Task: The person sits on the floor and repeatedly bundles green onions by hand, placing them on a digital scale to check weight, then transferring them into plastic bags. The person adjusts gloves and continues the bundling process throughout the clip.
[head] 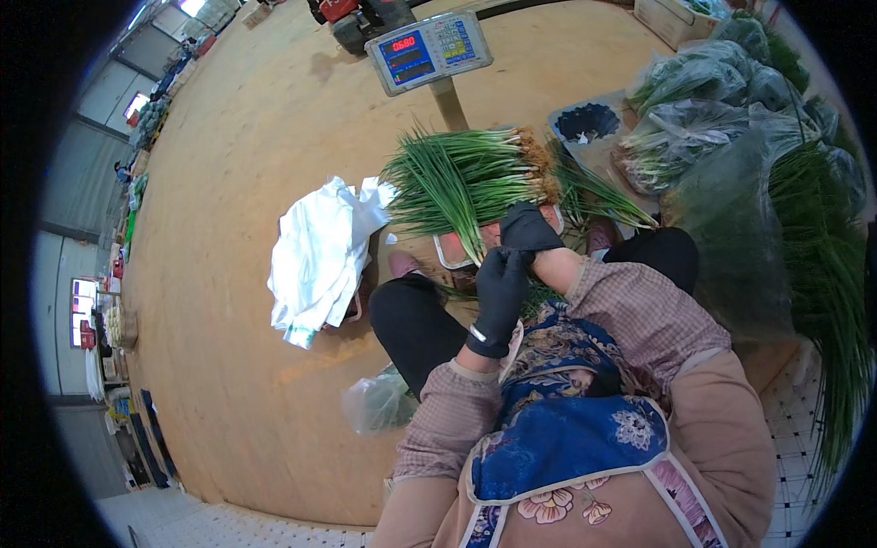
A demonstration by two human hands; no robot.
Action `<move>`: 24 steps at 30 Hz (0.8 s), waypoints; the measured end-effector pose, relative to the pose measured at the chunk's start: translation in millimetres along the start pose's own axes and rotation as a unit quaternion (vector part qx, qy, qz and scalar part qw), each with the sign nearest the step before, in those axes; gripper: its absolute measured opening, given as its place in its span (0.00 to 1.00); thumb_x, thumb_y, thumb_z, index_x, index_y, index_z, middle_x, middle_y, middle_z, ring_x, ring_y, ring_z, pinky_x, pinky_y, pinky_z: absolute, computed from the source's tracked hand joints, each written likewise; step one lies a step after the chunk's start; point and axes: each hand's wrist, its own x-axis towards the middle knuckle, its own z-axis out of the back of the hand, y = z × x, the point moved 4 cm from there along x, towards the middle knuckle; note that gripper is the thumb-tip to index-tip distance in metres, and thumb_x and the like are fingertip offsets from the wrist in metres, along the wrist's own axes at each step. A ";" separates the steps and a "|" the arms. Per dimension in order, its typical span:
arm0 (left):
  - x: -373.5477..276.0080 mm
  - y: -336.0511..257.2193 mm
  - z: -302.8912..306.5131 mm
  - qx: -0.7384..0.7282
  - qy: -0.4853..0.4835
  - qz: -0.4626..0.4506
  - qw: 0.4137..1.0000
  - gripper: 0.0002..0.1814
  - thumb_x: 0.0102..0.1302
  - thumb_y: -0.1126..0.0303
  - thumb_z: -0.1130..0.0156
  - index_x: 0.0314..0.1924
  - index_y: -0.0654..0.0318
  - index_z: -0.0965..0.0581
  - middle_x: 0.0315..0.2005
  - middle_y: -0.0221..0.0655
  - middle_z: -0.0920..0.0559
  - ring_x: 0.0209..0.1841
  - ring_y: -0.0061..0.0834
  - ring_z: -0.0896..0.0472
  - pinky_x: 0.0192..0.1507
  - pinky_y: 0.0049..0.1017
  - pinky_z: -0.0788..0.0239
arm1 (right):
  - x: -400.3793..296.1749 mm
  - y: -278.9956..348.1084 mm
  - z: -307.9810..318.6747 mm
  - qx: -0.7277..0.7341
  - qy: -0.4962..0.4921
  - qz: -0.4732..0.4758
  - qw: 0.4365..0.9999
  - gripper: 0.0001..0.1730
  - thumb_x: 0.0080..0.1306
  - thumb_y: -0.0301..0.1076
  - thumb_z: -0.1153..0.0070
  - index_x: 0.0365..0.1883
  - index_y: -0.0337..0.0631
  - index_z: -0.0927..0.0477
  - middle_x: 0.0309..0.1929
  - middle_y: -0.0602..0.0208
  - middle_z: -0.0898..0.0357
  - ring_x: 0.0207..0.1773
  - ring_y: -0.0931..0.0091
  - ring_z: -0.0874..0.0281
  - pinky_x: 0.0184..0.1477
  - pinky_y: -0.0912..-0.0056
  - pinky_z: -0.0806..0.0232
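My left hand, in a black glove, grips the pale root ends of a small bunch of scallions. Their green leaves slant up and left over a larger pile of scallions, whose brown roots point right. Bent over beside it, my right hand, also black-gloved, meets the left at the fingers; what its fingers hold is hidden. The pile rests on a platform scale, whose display stands on a post behind. A red, white-rimmed tray shows under the scallions' near side.
White plastic bags lie heaped on the left. A few loose scallions lie right of the pile, near a grey-blue tub. Plastic-bagged scallions and long loose greens crowd the right. A clear bag sits by my left leg.
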 end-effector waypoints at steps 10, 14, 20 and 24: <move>-52.0 -15.8 -21.2 0.015 0.224 0.028 0.974 0.24 0.52 0.75 0.44 0.50 0.67 0.37 0.41 0.43 0.30 0.43 0.38 0.30 0.44 0.27 0.39 | -29.1 -10.4 75.8 0.602 -0.316 0.001 0.734 0.19 0.57 0.26 0.59 0.48 0.37 0.34 0.47 0.60 0.32 0.49 0.70 0.35 0.51 0.72 0.44; -25.8 -8.8 -10.4 0.208 0.106 -0.037 0.972 0.19 0.50 0.72 0.43 0.43 0.65 0.34 0.31 0.44 0.26 0.33 0.41 0.26 0.34 0.29 0.35 | -6.1 -15.4 17.8 0.579 -0.374 -0.050 0.723 0.22 0.61 0.28 0.66 0.55 0.39 0.40 0.56 0.58 0.41 0.59 0.68 0.45 0.58 0.72 0.52; 2.4 -25.3 0.9 0.371 -0.048 -0.216 0.902 0.15 0.44 0.73 0.40 0.35 0.63 0.30 0.23 0.42 0.26 0.27 0.41 0.26 0.25 0.33 0.38 | -12.5 -15.1 20.1 0.570 -0.443 -0.107 0.683 0.22 0.62 0.31 0.65 0.56 0.37 0.42 0.56 0.58 0.41 0.58 0.67 0.44 0.58 0.72 0.53; 11.6 -26.6 -0.8 0.387 -0.087 -0.227 0.889 0.11 0.42 0.76 0.43 0.30 0.63 0.28 0.26 0.42 0.25 0.33 0.40 0.27 0.32 0.33 0.38 | -7.3 -15.4 15.0 0.532 -0.459 -0.119 0.702 0.24 0.63 0.35 0.64 0.56 0.35 0.44 0.57 0.56 0.44 0.60 0.65 0.48 0.59 0.69 0.54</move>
